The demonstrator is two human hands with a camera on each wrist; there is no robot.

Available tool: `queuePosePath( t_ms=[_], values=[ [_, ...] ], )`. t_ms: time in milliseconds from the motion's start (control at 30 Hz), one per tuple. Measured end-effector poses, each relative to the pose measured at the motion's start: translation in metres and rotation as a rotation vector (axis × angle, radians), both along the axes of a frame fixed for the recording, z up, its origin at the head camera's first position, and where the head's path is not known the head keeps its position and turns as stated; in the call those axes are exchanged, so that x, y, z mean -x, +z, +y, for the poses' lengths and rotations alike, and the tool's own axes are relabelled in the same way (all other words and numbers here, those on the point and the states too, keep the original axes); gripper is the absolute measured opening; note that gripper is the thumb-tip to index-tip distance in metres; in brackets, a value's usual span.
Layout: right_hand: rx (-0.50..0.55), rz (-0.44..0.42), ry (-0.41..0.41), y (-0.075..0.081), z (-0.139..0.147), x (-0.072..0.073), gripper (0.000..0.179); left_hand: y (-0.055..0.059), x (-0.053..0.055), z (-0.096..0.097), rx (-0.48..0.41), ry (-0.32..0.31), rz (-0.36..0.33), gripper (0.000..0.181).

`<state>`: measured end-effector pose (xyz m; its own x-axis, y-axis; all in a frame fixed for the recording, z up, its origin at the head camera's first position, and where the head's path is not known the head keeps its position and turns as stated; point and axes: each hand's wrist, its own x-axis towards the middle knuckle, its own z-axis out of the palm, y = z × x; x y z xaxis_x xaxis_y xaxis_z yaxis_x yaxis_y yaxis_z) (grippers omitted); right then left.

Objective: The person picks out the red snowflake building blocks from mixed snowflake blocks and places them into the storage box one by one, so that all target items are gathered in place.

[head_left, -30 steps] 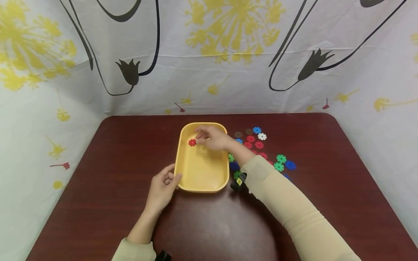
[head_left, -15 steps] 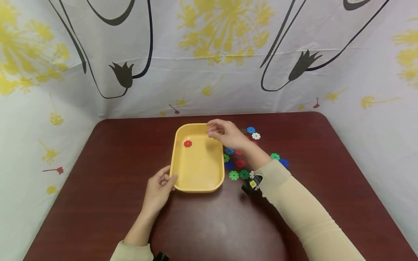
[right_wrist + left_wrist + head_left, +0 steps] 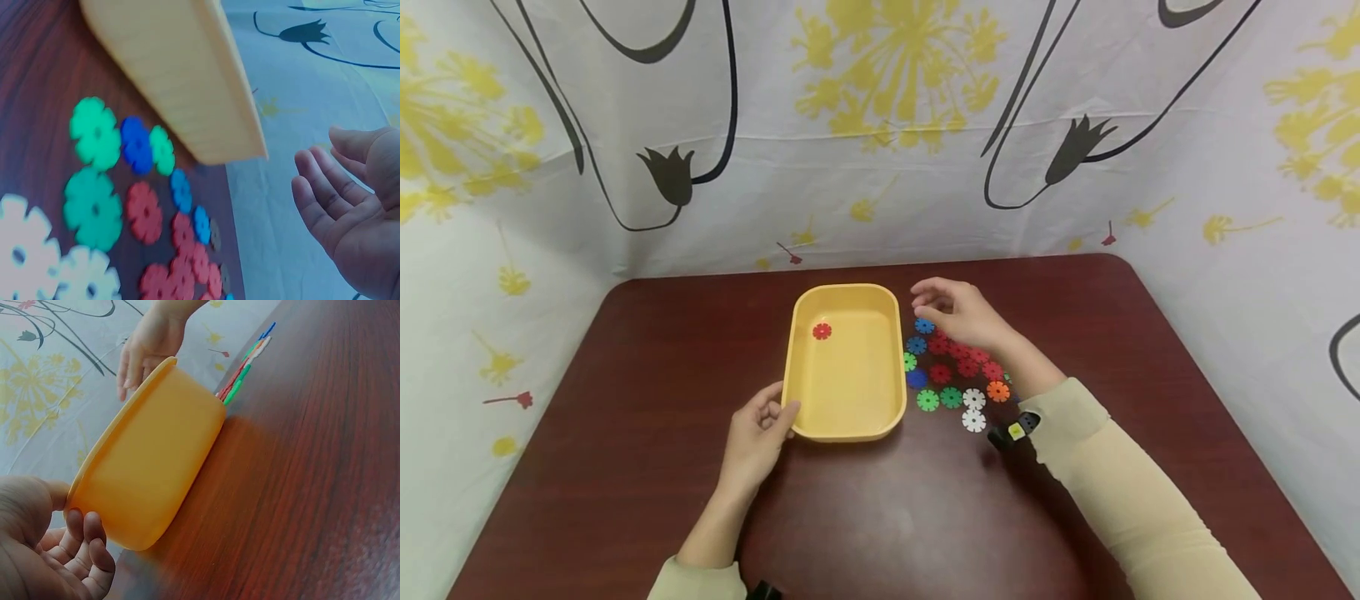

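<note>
A yellow plastic tray (image 3: 850,379) stands on the table, one red snowflake disc (image 3: 822,332) lying inside near its far left. My left hand (image 3: 754,437) pinches the tray's rim at the near left corner; thumb and fingers around the edge show in the left wrist view. Past the tray's right side, my right hand (image 3: 962,315) hovers over loose snowflake discs. Its fingers (image 3: 319,187) are loosely bent with nothing between them in the right wrist view. Beneath and beside it lie several red discs (image 3: 967,367), plus blue, green, white and orange ones; the hand and forearm hide some.
The dark red-brown table (image 3: 880,517) carries everything. A patterned white cloth (image 3: 737,225) hangs behind its far edge and at the sides. White discs (image 3: 973,419) lie nearest the front of the loose group, and an orange disc (image 3: 997,392) sits by the right forearm.
My right hand has moved right, out from over the tray to above the loose discs, leaving the red disc in the tray. The left hand keeps its grip. The whole head view has shifted slightly.
</note>
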<state>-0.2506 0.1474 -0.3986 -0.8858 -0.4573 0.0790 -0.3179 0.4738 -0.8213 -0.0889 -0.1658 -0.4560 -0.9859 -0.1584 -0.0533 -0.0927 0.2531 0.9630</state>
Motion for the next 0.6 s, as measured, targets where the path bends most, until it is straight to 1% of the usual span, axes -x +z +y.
queuePosePath(
  t_ms=[100,233,333,467,600],
  values=[
    [-0.055,0.043,0.015,-0.004,0.009,-0.003,0.029,0.0,0.0,0.0,-0.001,0.002,0.003,0.044],
    [-0.135,0.074,0.028,-0.009,0.016,-0.008,0.03,0.0,0.001,-0.001,-0.006,-0.001,0.001,0.046],
    [-0.186,0.087,0.043,-0.017,0.021,-0.011,0.031,0.0,0.002,-0.001,-0.009,-0.003,-0.004,0.047],
    [-0.246,0.092,0.093,-0.03,0.026,-0.013,0.027,0.001,0.001,-0.001,-0.01,0.001,-0.003,0.048],
    [-0.286,0.104,0.155,-0.041,0.03,-0.017,0.023,0.002,-0.002,0.0,-0.006,0.006,-0.005,0.046]
  ],
)
